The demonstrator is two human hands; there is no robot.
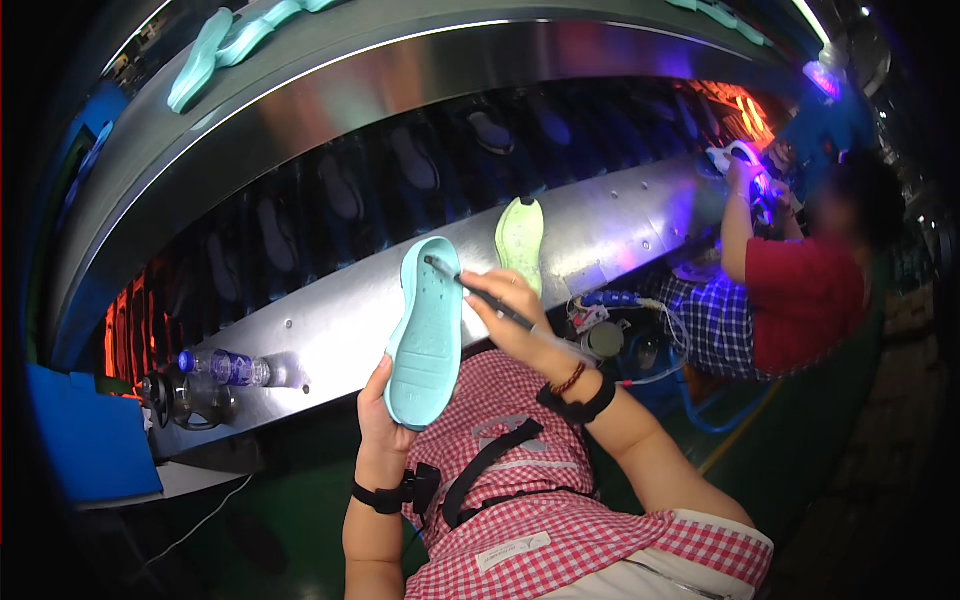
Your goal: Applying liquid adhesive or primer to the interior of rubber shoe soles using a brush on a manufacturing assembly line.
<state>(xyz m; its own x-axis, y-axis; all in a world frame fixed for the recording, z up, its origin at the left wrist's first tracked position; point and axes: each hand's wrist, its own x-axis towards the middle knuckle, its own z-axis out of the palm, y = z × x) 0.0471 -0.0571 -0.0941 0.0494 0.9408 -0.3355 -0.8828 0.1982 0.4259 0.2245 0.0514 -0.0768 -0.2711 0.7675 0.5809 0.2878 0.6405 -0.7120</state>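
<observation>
A light blue shoe sole (pixel 425 345) is held up in front of me, its hollow inner side facing me. My left hand (pixel 383 408) grips its lower end, thumb along the left edge. In my right hand (pixel 507 305) is a dark-handled brush (pixel 500 309), its tip against the inside of the sole near the upper end. A yellow-green sole (pixel 519 240) lies behind my right hand on the metal ledge (pixel 345 320), its lower part hidden by the hand.
Beyond the ledge, dark soles (pixel 340 188) sit in a row under a curved metal hood (pixel 400 70), with orange glow at both ends. More blue soles (pixel 205 60) rest on top. A bottle (pixel 225 367) and jar (pixel 205 402) stand left; a co-worker in red (pixel 805 300) sits right.
</observation>
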